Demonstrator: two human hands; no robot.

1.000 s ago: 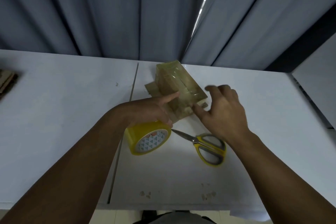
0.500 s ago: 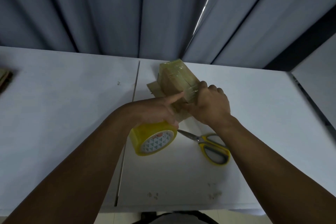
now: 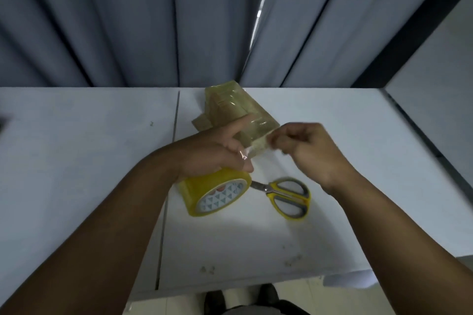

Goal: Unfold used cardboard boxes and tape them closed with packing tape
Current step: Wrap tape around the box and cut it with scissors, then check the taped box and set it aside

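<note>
Your box (image 3: 230,107) sits toward 12 o'clock on the worktop (image 3: 76,161), close to the far edge and already glossy with tape over its top. Your left hand (image 3: 212,153) grips the yellow tape roll (image 3: 217,194) with its fingers curled round it, while the straight forefinger presses on the box's near face. Your right hand (image 3: 307,151), at 3 o'clock from the left, is closed in a pinch on what looks like the loose strip of tape (image 3: 256,147) at the box's near corner, though blur hides the exact hold. Keep that strip taut and flat between both hands so it does not fold onto itself. Keep the forefinger down as an anchor so the light box does not slide or tip. Lay the tape from the anchored end outward and rub it down as you go. The scissors (image 3: 289,197) lie at 5 o'clock from the roll, within easy reach for the cut.
</note>
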